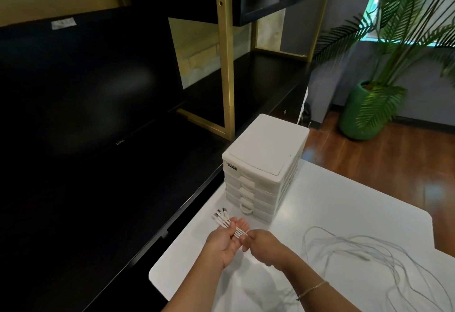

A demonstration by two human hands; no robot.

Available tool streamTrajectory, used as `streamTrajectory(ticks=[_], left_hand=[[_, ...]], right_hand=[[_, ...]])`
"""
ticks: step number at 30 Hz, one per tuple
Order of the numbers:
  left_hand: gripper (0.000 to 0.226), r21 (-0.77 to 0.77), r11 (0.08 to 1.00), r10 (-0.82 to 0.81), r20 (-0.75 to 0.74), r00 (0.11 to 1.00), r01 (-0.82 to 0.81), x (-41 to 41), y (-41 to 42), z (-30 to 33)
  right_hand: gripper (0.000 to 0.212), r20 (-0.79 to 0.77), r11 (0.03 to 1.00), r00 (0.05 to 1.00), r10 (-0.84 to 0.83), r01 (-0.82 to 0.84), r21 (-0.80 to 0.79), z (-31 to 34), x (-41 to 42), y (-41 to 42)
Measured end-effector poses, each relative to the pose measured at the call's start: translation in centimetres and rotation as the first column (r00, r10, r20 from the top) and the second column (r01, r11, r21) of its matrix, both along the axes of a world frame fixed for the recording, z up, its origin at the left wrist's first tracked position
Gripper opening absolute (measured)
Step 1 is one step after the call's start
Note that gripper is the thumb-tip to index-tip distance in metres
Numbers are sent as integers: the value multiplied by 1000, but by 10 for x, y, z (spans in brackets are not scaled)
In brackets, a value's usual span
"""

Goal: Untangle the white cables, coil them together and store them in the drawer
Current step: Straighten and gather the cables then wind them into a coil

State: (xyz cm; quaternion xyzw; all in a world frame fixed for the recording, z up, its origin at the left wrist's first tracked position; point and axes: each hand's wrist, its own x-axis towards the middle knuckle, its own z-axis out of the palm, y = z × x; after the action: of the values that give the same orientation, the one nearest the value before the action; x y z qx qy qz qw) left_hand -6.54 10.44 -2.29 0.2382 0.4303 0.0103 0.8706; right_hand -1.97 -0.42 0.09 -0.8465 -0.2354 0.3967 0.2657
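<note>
My flat, relaxed left hand (227,238) carries the thin white cables' (364,250) plug ends (221,215); my right hand (261,244) pinches them. I judge coiling comes next, before the white plastic drawer unit (263,164).

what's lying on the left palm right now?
Several white cable ends lie side by side across the open left hand, connectors past the fingertips. The right hand pinches them; that grip hides how they continue.
</note>
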Motion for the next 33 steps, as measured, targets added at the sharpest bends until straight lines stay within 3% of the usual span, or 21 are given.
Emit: streamTrajectory(ticks=[3,6,8,15,22,26,29,33], left_hand=[[17,97,995,3,-55,998,2,1,-2,-3],[16,153,988,-13,-84,996,26,0,-2,-5],[15,187,982,-14,-99,995,33,2,-1,-7],[21,276,959,-27,-145,989,67,6,-5,-11],[24,277,960,9,-193,981,46,4,-11,-18],[27,229,973,64,-203,977,-16,9,-13,-22],[23,150,985,111,-147,983,-89,11,-9,-22],[23,5,993,115,-90,989,-115,8,-9,-22]], right_hand=[[35,-5,994,995,97,-97,-47,3,-2,3],[24,-186,999,982,18,-23,-24,3,1,-2],[22,-219,999,976,7,-15,-35,3,2,-7],[38,99,958,962,254,-237,-162,5,-3,-4],[36,132,922,924,358,-327,-210,-5,-12,-8],[31,24,953,960,278,-273,-132,-6,-11,-16],[25,-164,998,985,59,-63,-20,-7,-8,-27],[26,-76,1000,997,-20,19,-7,-10,-4,-35]])
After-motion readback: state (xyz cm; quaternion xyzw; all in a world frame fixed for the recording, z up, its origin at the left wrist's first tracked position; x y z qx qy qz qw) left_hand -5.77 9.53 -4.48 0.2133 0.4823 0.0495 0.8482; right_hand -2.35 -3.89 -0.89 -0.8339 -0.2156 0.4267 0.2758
